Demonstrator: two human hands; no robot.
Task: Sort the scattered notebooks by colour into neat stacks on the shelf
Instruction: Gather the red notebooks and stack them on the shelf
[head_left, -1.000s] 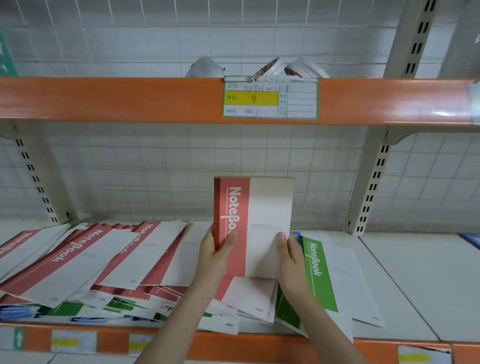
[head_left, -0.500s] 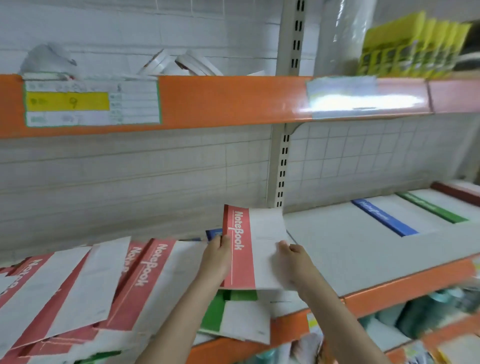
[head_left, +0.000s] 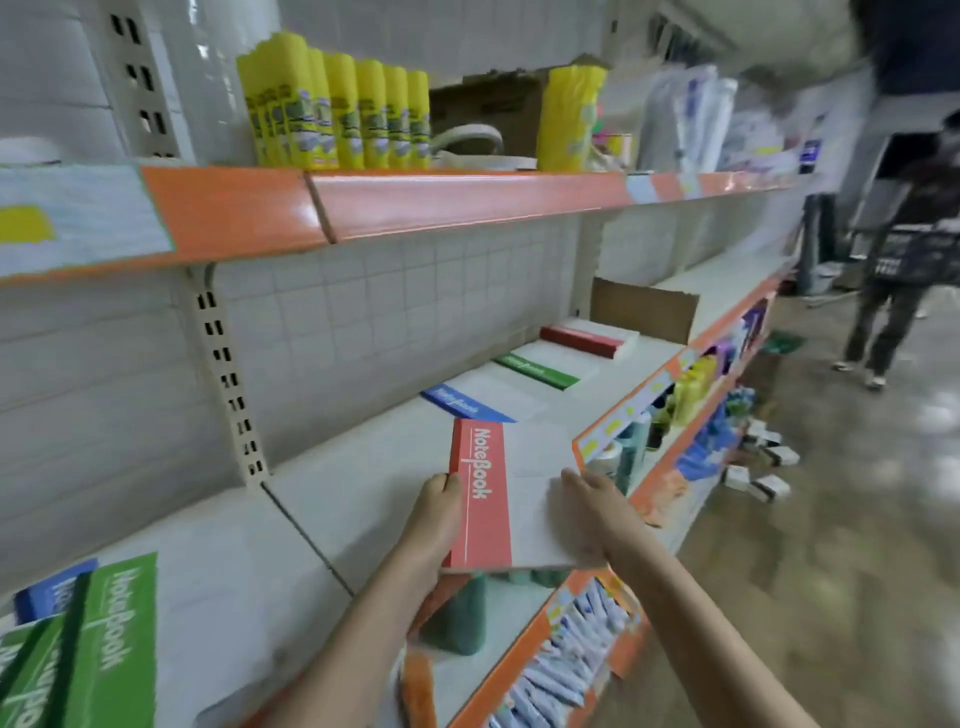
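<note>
Now we are carrying a red-spined notebook with a white cover (head_left: 506, 493) in both hands, low over the front edge of the white shelf board with the orange lip (head_left: 363, 467). Our left hand (head_left: 434, 519) is gripping the spine side, thumb curled onto the red band and the fingers hidden underneath. Our right hand (head_left: 589, 506) is lying on the white cover near the opposite edge; its fingers are curving over that edge, though we cannot tell how firmly they are clamping, since the frame is blurred there.

The goal, we are judging, is the thick red-spined stack (head_left: 587, 338) lying far along the shelf from the notebook in our hands. Between the two are lying a blue-spined notebook (head_left: 467, 402), just beyond the one we are holding, and then a green-spined stack (head_left: 537, 370). A brown cardboard divider (head_left: 644, 312) is standing right behind the red stack.

To do this step well, we are keeping the notebook level and held from both sides so the cover is not flapping open. We should be passing it above the blue and green ones rather than sliding it across them, which could be knocking them askew. On arrival, the red spine ought to be facing the same way as the spines in the red stack, with the edges squared against it before we are letting go. Green-spined notebooks (head_left: 119, 639) nearest us are waiting for later.
</note>
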